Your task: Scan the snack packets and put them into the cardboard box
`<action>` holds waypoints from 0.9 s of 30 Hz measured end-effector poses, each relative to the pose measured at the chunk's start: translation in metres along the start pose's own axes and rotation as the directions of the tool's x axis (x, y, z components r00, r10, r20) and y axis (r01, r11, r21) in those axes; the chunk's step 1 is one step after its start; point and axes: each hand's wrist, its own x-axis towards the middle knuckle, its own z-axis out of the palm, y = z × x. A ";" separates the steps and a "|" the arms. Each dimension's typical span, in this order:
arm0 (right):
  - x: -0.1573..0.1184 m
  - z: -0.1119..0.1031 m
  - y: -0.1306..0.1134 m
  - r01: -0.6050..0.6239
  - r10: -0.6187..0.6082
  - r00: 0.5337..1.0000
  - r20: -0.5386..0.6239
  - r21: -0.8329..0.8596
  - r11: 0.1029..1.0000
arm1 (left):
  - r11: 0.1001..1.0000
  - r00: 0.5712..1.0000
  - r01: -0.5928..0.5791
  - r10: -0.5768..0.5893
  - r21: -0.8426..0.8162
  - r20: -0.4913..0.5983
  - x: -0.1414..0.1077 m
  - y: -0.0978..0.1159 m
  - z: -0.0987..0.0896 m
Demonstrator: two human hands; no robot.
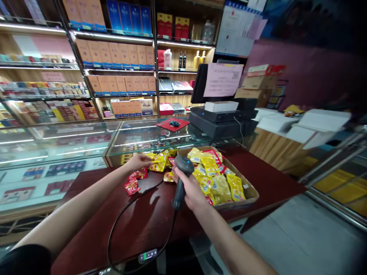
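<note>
My right hand is wrapped round the handle of a dark corded barcode scanner, its head pointing up and away. My left hand reaches to a pile of yellow snack packets on the dark red table; its fingertips are close together at a yellow packet, and a grip on it is hard to make out. Red packets lie just below the left hand. To the right of the scanner stands a cardboard tray full of yellow and red packets.
A glass counter adjoins the table's far edge, with a mouse on a red pad and a black monitor. The scanner's cable loops over the table toward a small lit device at the near edge.
</note>
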 end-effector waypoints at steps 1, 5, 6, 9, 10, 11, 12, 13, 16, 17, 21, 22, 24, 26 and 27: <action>0.001 0.006 0.010 -0.037 0.037 0.999 0.018 -0.003 0.999 | 0.981 0.999 -0.001 0.008 0.194 -0.039 -0.006 -0.013 -0.007; 0.002 0.027 0.046 -0.140 0.141 0.989 0.053 -0.031 0.990 | 0.736 0.997 0.037 0.017 0.676 -0.073 -0.036 -0.057 -0.007; 0.002 0.032 0.054 -0.155 0.158 0.986 0.056 -0.046 0.987 | 0.688 0.997 0.069 -0.015 0.722 -0.081 -0.043 -0.065 -0.001; -0.002 0.041 0.069 -0.220 0.226 0.973 0.046 -0.109 0.969 | 0.580 0.994 0.046 0.058 0.813 -0.098 -0.058 -0.082 0.017; -0.003 0.043 0.072 -0.236 0.243 0.969 0.044 -0.126 0.964 | 0.572 0.991 0.046 0.076 0.819 -0.109 -0.060 -0.085 0.021; -0.004 0.044 0.075 -0.245 0.253 0.966 0.046 -0.139 0.960 | 0.578 0.989 0.043 0.091 0.815 -0.117 -0.060 -0.088 0.022; -0.005 0.045 0.076 -0.248 0.258 0.965 0.050 -0.146 0.958 | 0.604 0.987 0.045 0.095 0.796 -0.128 -0.060 -0.089 0.020; -0.006 0.045 0.078 -0.247 0.257 0.965 0.053 -0.150 0.957 | 0.646 0.985 0.049 0.093 0.761 -0.143 -0.058 -0.090 0.016; -0.005 0.045 0.080 -0.261 0.273 0.960 0.053 -0.171 0.950 | 0.829 0.984 0.067 0.038 0.555 -0.176 -0.053 -0.088 -0.004; -0.005 0.044 0.081 -0.267 0.279 0.959 0.050 -0.177 0.947 | 0.888 0.986 0.086 -0.011 0.451 -0.167 -0.051 -0.086 -0.012; -0.001 0.043 0.080 -0.281 0.296 0.954 0.055 -0.192 0.940 | 0.966 0.972 0.218 -0.227 -0.139 -0.052 -0.053 -0.076 -0.030; 0.000 0.044 0.080 -0.285 0.301 0.952 0.061 -0.190 0.940 | 0.921 0.968 0.233 -0.249 -0.312 -0.012 -0.056 -0.073 -0.031; 0.001 0.045 0.080 -0.300 0.316 0.946 0.075 -0.176 0.938 | 0.770 0.969 0.238 -0.232 -0.592 0.087 -0.061 -0.070 -0.026; 0.003 0.048 0.081 -0.323 0.339 0.937 0.087 -0.157 0.933 | 0.625 0.969 0.249 -0.166 -0.740 0.185 -0.067 -0.068 -0.017; 0.004 0.049 0.082 -0.331 0.347 0.933 0.094 -0.148 0.932 | 0.579 0.966 0.259 -0.135 -0.773 0.222 -0.069 -0.068 -0.012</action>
